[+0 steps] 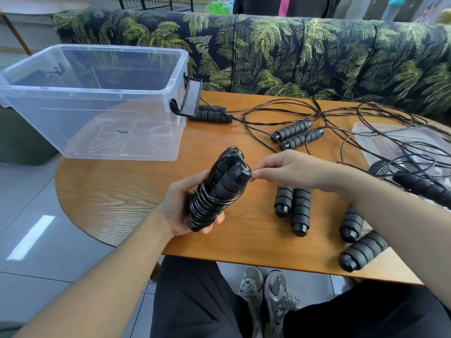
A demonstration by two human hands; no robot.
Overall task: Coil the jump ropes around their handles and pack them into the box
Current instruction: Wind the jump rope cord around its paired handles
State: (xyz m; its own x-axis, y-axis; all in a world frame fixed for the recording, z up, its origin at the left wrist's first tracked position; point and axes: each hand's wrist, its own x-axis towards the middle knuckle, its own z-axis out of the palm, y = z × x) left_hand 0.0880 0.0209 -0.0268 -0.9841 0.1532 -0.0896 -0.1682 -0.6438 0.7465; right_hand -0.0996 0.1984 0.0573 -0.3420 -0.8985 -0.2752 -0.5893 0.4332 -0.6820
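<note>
I am watching the left hand (181,208) gripping the coiled jump rope (217,189) at frame center. The right hand (290,170) is pinching the rope's end beside the handle tops, with the clear box (92,98) sitting upper left.

one head-worn view — looking forward and down, close over the table (136,191).

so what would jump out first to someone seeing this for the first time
Dead centre, the left hand grips a pair of black handles wrapped in coiled rope, while the right hand pinches the rope's end at the top. Behind it to the left stands a clear plastic box, nothing packed in it yet. To the right, loose black handles and a tangle of uncoiled ropes sprawl over the wooden table.
</note>
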